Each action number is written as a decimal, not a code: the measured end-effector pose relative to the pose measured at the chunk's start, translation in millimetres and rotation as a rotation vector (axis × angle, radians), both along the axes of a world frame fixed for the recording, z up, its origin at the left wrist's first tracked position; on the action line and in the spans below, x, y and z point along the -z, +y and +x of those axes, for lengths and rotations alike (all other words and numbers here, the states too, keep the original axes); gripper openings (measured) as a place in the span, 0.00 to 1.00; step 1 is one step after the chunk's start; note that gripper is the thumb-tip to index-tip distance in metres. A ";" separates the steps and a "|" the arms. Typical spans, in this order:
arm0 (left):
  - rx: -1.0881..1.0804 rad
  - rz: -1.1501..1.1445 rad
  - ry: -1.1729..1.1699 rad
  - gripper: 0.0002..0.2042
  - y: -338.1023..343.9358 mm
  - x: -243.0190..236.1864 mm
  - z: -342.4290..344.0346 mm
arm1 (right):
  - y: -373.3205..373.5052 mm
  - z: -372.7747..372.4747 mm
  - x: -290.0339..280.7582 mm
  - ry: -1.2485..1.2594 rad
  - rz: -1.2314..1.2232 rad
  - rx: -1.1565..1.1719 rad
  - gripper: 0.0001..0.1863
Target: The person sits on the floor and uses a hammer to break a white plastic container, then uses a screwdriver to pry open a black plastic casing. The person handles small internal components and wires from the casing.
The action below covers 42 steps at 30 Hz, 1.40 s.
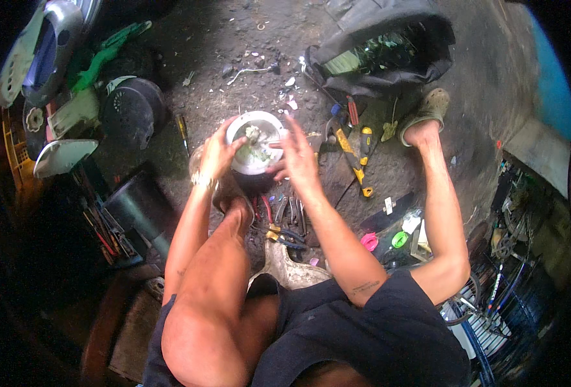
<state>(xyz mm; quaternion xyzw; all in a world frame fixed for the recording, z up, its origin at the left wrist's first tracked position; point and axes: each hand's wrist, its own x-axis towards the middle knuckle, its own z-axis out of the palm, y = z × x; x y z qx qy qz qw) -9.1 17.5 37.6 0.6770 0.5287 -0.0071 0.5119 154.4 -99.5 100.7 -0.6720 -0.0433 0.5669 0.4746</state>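
Note:
A round, white-rimmed container [255, 167] with a dark outer side stands between my hands, near my left foot. Inside it lies a pale, lumpy piece [253, 134] among whitish and greenish patches; what these are I cannot tell. My left hand [219, 153] grips the container's left rim, its thumb reaching over the inside. On the opposite side my right hand [296, 160] has its fingers spread at the rim, slightly blurred, with nothing visible in them. Whether those fingertips touch the rim is unclear.
Right of the container lie a yellow-and-black tool [350, 155], a yellow-handled screwdriver [365, 143] and a red-handled tool [352, 111]. Pliers [286, 236] lie nearer me. A black bag [382, 55] stands at the far right, a black bucket [133, 109] at left. My clogged right foot [424, 116] is stretched forward.

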 end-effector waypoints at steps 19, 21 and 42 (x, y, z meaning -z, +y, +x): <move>-0.155 0.198 -0.062 0.30 21.4 -38.8 -53.6 | -129.7 -33.5 38.9 -0.521 -0.321 -0.663 0.25; 0.008 0.424 -0.002 0.28 4.4 -19.6 -71.1 | -140.4 -38.8 43.8 -0.525 -0.283 -0.635 0.27; -0.272 1.586 0.172 0.15 -108.0 -616.5 -273.8 | -161.8 170.1 -4.9 -0.619 0.141 -0.233 0.21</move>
